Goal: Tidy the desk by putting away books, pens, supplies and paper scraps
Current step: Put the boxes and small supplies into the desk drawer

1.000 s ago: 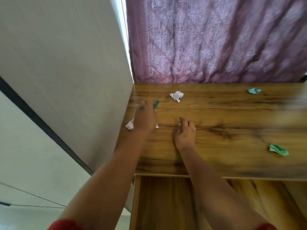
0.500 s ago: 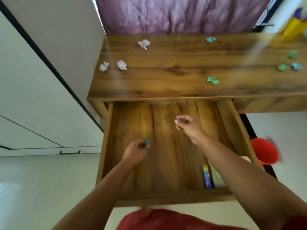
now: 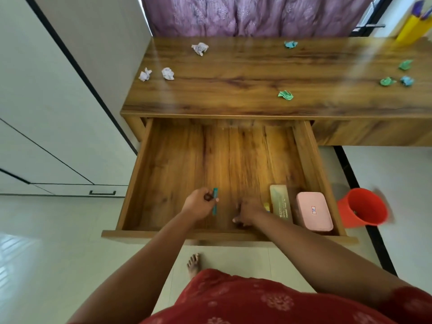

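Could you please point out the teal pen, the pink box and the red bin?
teal pen point(image 3: 214, 205): head view, mid-barrel.
pink box point(image 3: 314, 213): head view, lid centre.
red bin point(image 3: 371, 216): head view, outer wall.

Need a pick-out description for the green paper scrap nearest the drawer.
Start at the wooden desk top above the open drawer. Near the desk's front edge, right of centre, lies a crumpled green scrap. It sits alone, whereas the other green and blue scraps lie farther right or at the back.

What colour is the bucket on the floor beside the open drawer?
Bright red-orange bucket, seen in the head view.
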